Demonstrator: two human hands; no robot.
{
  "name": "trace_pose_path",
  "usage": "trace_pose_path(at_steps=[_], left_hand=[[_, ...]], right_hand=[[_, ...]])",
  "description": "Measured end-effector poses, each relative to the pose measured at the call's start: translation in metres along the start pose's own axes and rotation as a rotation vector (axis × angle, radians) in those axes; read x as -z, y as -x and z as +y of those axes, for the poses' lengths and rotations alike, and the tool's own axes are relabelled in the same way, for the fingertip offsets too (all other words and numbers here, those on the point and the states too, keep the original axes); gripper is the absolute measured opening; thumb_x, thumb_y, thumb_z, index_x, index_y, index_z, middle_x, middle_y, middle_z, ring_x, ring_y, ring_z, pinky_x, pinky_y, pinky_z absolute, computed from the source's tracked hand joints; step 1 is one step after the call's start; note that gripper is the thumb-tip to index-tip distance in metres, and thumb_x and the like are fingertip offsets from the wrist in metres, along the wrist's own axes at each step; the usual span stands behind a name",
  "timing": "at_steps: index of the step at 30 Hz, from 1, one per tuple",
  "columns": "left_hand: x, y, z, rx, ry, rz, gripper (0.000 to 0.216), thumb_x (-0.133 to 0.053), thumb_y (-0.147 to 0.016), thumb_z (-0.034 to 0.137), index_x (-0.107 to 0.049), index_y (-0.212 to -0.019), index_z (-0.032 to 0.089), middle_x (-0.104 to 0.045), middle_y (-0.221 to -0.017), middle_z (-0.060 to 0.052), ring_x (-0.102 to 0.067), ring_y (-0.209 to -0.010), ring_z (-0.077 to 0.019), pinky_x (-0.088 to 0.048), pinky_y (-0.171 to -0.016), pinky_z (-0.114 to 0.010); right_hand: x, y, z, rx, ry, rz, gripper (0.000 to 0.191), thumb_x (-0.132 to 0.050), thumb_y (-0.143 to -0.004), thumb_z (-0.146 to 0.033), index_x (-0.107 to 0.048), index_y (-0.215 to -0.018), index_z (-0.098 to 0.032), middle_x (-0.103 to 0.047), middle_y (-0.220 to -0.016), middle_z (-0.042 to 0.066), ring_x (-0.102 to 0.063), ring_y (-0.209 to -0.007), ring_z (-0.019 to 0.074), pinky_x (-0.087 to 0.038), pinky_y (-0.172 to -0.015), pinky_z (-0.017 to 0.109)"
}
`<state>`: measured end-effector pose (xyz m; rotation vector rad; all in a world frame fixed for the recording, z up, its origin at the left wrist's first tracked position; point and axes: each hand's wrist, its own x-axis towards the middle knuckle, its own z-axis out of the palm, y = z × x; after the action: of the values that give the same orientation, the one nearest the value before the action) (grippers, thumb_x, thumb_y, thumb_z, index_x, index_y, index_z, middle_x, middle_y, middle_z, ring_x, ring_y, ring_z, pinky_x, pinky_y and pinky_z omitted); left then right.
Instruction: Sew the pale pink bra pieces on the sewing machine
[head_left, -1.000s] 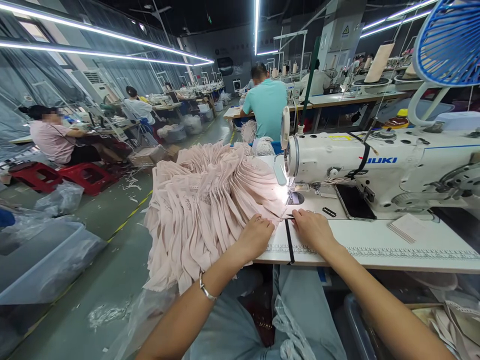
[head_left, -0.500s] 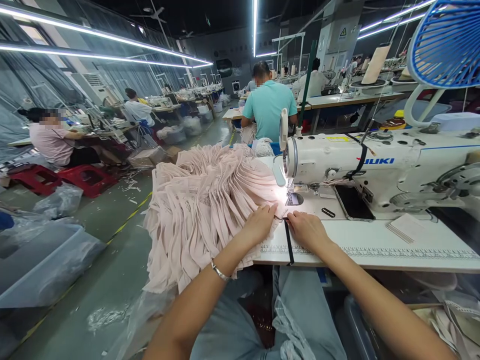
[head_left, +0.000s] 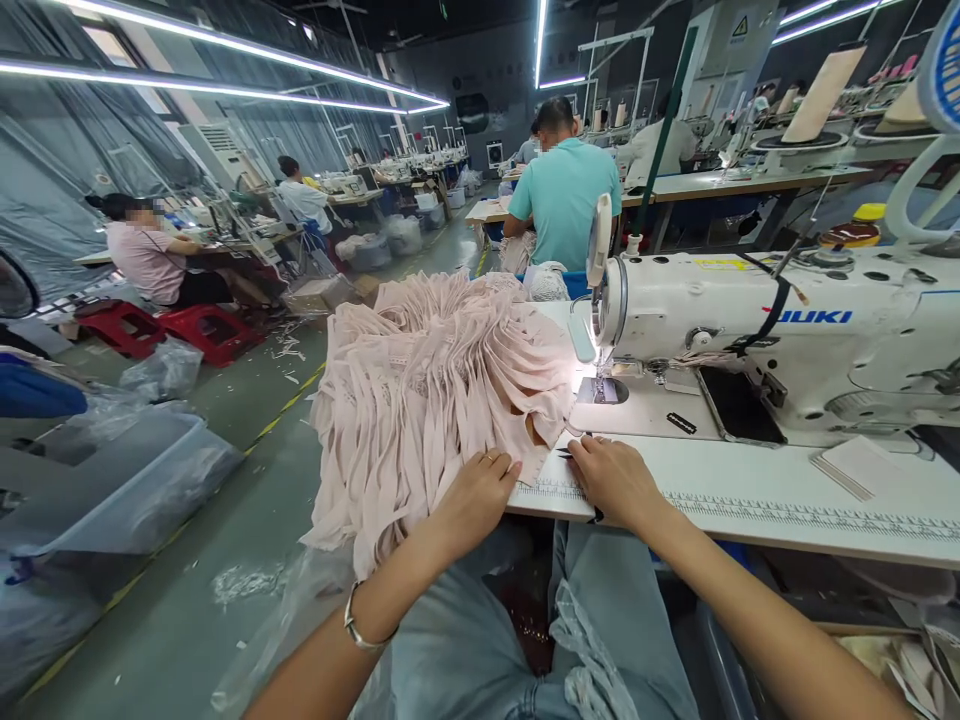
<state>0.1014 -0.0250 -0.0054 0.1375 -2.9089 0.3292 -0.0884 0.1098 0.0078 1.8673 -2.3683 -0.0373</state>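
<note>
My left hand [head_left: 480, 490] lies flat, fingers together, on the near edge of a big heap of pale pink fabric pieces [head_left: 427, 380] that spills over the left end of the white sewing table [head_left: 750, 490]. My right hand [head_left: 611, 478] rests on the table beside it, fingers drawn together over a black strap [head_left: 564, 453]. Only the strap's tip shows past my fingertips, and a bit shows at the table edge. The white Juki sewing machine [head_left: 750, 320] stands just beyond, with its lit needle area [head_left: 600, 385] a short way ahead of both hands.
A dark phone-like slab [head_left: 739, 405] and a small white card [head_left: 851, 465] lie under the machine arm. A plastic-lined bin [head_left: 127, 480] stands on the floor at left. Other workers sit at tables ahead, one in a teal shirt [head_left: 562, 195]; red stools [head_left: 210, 330] are at left.
Both hands have drawn back toward the table's near edge. My right hand now covers the black strap, which lay bare beside it before. The view has shifted a little.
</note>
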Motion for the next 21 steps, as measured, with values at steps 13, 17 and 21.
trace_pose_path(at_steps=[13, 17, 21], left_hand=[[-0.002, -0.086, -0.008, -0.08, 0.134, -0.144, 0.031, -0.044, -0.09, 0.009, -0.066, -0.112, 0.014, -0.039, -0.154, -0.01, -0.033, -0.144, -0.024, -0.023, -0.118, -0.049], [-0.005, -0.093, -0.004, -0.093, 0.148, -0.215, 0.03, -0.048, -0.087, 0.008, -0.067, -0.111, 0.01, -0.055, -0.14, -0.013, -0.051, -0.13, -0.0237, -0.03, -0.115, -0.045], [-0.005, -0.082, -0.001, -0.082, 0.145, -0.161, 0.032, -0.052, -0.085, 0.008, -0.065, -0.115, 0.009, -0.057, -0.138, -0.015, -0.054, -0.127, -0.0247, -0.034, -0.112, -0.043]], right_hand=[[0.003, -0.005, 0.0, 0.048, 0.033, -0.003, 0.018, -0.043, -0.096, -0.019, -0.06, -0.098, -0.016, -0.069, -0.093, 0.011, -0.066, -0.085, 0.0217, -0.037, -0.065, 0.029], [0.008, -0.004, 0.027, -0.177, 0.064, -0.001, 0.022, -0.04, -0.098, -0.025, -0.059, -0.105, -0.016, -0.069, -0.093, 0.012, -0.066, -0.083, 0.0231, -0.035, -0.062, 0.03], [0.01, -0.014, 0.048, -0.225, 0.08, -0.032, 0.019, -0.043, -0.096, -0.022, -0.06, -0.101, -0.016, -0.07, -0.092, 0.011, -0.067, -0.083, 0.0223, -0.033, -0.06, 0.029]])
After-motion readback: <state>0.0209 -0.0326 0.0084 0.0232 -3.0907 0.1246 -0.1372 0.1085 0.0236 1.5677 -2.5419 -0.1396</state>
